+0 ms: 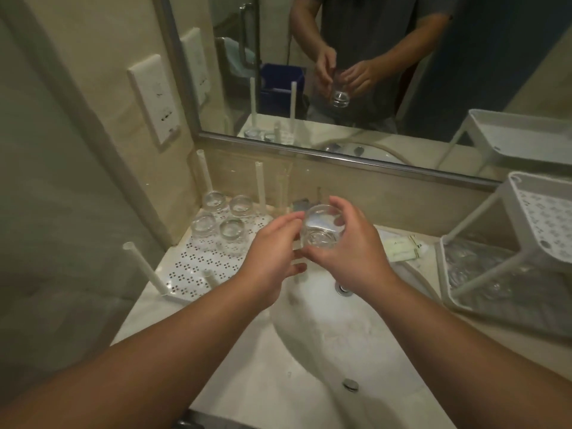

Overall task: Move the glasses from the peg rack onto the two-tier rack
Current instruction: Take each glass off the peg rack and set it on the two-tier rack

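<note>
Mirror (371,72), sink (309,335), beige wall (102,41)

This is a bathroom, likely in a hotel or home. A white oval sink (325,329) is set into a pale stone counter (253,382) beneath a metal-framed wall mirror (387,72). An outlet plate (154,100) is fixed to the tiled side wall.
</note>
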Tool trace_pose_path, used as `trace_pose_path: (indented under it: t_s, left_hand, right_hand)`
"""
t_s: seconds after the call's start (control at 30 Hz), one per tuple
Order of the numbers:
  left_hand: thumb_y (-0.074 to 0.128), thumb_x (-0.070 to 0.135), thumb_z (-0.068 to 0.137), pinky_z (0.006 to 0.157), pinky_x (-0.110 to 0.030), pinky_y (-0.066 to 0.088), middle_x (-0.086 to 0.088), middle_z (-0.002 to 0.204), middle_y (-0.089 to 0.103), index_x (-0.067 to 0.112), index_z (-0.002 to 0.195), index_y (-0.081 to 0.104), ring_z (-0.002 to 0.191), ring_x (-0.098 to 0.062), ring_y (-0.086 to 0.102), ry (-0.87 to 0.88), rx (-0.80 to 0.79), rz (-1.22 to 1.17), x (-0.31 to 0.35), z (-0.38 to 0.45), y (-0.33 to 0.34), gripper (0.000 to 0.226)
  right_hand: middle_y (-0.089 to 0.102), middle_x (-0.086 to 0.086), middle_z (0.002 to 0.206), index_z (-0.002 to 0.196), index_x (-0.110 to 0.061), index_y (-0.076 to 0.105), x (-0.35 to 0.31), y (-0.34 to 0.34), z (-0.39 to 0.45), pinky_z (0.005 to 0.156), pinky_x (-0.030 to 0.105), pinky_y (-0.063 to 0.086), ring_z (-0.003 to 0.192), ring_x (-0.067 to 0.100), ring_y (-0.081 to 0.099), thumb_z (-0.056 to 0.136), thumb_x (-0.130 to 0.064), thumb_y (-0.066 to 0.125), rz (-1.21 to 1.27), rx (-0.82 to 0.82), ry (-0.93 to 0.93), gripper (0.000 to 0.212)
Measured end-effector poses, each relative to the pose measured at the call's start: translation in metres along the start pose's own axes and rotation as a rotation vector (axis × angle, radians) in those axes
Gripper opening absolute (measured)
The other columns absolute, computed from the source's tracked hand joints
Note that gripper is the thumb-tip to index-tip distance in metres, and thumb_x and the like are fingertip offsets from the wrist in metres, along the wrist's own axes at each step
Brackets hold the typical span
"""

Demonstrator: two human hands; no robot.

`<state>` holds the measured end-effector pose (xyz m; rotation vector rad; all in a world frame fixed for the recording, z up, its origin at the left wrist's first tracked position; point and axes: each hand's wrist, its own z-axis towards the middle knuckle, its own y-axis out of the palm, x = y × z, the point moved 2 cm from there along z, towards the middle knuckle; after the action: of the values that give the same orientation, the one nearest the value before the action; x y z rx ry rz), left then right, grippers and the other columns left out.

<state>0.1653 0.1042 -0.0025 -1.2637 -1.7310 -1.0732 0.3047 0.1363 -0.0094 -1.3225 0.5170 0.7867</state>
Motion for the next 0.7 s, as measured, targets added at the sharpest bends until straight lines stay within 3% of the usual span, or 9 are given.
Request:
trace_pose_path:
  t_s: [0.17, 0.3, 0.5, 0.7]
  left_hand:
    - [0.052, 0.026, 0.098, 0.075, -0.037, 0.057, 0.010, 0.073, 0.074, 0.036, 0.081, 0.078, 0.067, -0.020, 0.069, -0.034, -0.078, 0.006, -0.017, -0.002, 0.061, 0.033]
    - [0.054, 0.028, 0.096, 0.081, -0.045, 0.057, 0.002, 0.089, 0.075, 0.029, 0.091, 0.077, 0.073, -0.025, 0.071, -0.054, -0.105, 0.026, -0.033, -0.007, 0.112, 0.024]
    - [0.055, 0.034, 0.094, 0.067, -0.032, 0.055, 0.016, 0.073, 0.071, 0.040, 0.083, 0.076, 0.068, -0.018, 0.067, -0.109, -0.240, 0.124, -0.070, -0.013, 0.185, 0.024]
    - [0.054, 0.050, 0.085, 0.077, -0.034, 0.054, 0.025, 0.093, 0.071, 0.047, 0.097, 0.073, 0.082, -0.009, 0.071, -0.174, -0.337, 0.231, -0.117, -0.022, 0.249, 0.022]
  right_hand:
    - [0.049, -0.020, 0.121, 0.138, -0.034, 0.042, 0.047, -0.039, -0.019, 0.086, 0.017, 0.036, 0.111, 0.003, 0.046, 0.058, -0.043, 0.085, -0.003, 0.063, 0.089, 0.092]
    - [0.049, -0.023, 0.122, 0.135, -0.036, 0.043, 0.083, -0.074, -0.037, 0.085, 0.012, 0.034, 0.110, 0.000, 0.045, 0.058, -0.044, 0.087, 0.006, 0.104, 0.150, 0.089]
    - [0.055, -0.020, 0.121, 0.131, -0.040, 0.044, 0.137, -0.128, -0.075, 0.094, 0.026, 0.045, 0.113, 0.004, 0.049, 0.059, -0.043, 0.087, 0.022, 0.180, 0.247, 0.084]
    - [0.054, -0.020, 0.121, 0.132, -0.038, 0.045, 0.196, -0.173, -0.115, 0.093, 0.023, 0.042, 0.112, 0.004, 0.050, 0.062, -0.040, 0.087, 0.029, 0.243, 0.377, 0.083]
